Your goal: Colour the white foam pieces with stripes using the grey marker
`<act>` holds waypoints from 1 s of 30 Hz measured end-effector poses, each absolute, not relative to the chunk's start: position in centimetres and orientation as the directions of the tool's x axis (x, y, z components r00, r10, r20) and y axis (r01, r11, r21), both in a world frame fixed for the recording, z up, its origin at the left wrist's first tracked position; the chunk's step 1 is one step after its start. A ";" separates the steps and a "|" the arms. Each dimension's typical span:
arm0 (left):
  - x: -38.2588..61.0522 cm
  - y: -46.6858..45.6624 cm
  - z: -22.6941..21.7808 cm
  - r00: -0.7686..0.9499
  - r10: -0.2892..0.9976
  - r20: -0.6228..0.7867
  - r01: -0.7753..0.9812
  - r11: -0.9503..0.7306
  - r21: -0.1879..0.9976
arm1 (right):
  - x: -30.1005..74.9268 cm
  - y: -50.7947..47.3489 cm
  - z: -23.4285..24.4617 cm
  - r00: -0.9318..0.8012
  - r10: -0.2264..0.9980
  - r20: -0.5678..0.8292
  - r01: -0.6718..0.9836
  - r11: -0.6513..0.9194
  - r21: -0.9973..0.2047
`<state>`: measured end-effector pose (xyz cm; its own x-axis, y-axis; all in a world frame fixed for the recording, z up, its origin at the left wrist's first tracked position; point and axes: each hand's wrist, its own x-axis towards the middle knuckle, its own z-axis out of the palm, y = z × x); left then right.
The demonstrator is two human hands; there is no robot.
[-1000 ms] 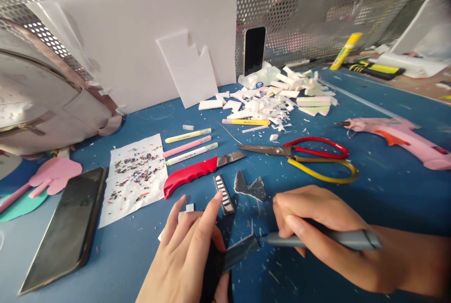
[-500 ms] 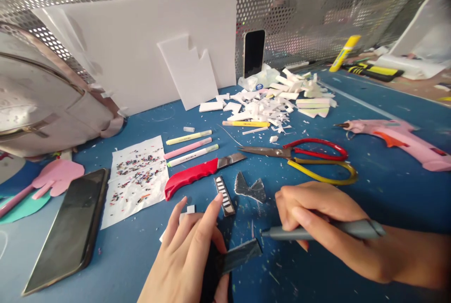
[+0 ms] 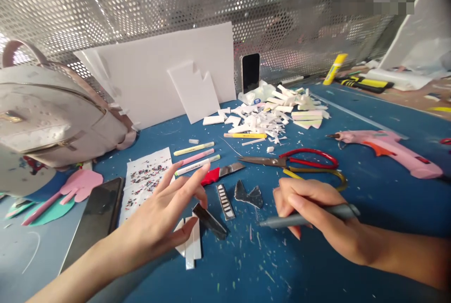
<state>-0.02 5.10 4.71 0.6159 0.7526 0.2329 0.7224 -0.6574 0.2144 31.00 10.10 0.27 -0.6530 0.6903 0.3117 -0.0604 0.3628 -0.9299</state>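
My left hand (image 3: 169,209) has its thumb and a bent finger at the upper end of a small black strip (image 3: 211,222), its index finger stretched out above. White foam strips (image 3: 192,244) lie under and beside the thumb. In my right hand (image 3: 317,213) a grey marker (image 3: 287,221) is gripped, its uncapped tip pointing left, just over the table. Between the hands lie a black-and-white striped piece (image 3: 225,202) and a black bow-shaped piece (image 3: 248,194). A red-handled knife (image 3: 225,171) is partly hidden behind my left fingers.
Scissors (image 3: 262,161) and a pink glue gun (image 3: 387,150) lie beyond my right hand. White scraps (image 3: 260,120) pile before an upright phone (image 3: 250,73). Several pens (image 3: 193,157), a speckled paper (image 3: 146,171), another phone (image 3: 93,218) and a backpack (image 3: 52,115) are leftward.
My left hand has moved left and up with the black strip, uncovering the white strips. The view has tilted upward. My right hand still grips the marker.
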 end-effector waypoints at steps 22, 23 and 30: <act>1.5 5.8 3.2 0.494 0.824 0.278 0.829 -0.543 0.136 | 30.9 10.1 0.9 -0.664 0.678 0.315 -0.025 0.401 -0.916; 1.7 5.3 2.9 0.472 0.837 0.279 0.845 -0.519 0.127 | 30.9 10.1 0.9 -0.663 0.678 0.317 -0.027 0.402 -0.915; 1.5 3.8 2.0 0.428 0.856 0.290 0.884 -0.463 0.065 | 31.0 10.0 0.9 -0.667 0.680 0.304 -0.022 0.389 -0.921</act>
